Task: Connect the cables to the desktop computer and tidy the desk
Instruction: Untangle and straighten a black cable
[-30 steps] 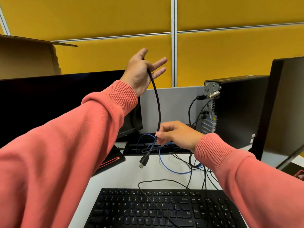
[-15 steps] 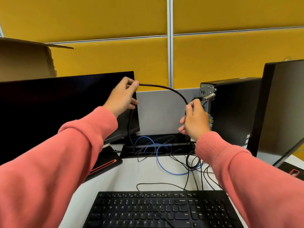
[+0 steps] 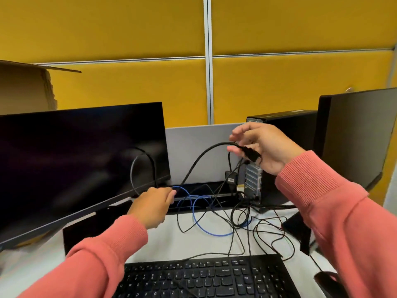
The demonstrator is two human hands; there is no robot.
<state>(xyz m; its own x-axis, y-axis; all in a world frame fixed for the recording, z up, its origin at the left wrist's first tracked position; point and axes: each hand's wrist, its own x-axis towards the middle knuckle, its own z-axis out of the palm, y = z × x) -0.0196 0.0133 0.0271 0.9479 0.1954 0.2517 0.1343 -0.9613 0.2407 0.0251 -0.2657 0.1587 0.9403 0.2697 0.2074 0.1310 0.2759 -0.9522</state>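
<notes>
Bright, even light is falling from above; the left hand (image 3: 153,206) is smearing with motion blur, and straight lines are bowing at the edges.

The left hand (image 3: 153,206) has dropped to desk level; the right hand (image 3: 263,146) now pinches the cable's plug (image 3: 250,153).

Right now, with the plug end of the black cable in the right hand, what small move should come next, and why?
Probably carry the plug the short way down and right to the back of the computer and line it up with a free port. The right hand pinches it just in front of that panel, while the left hand holds the cable lower down.
</notes>
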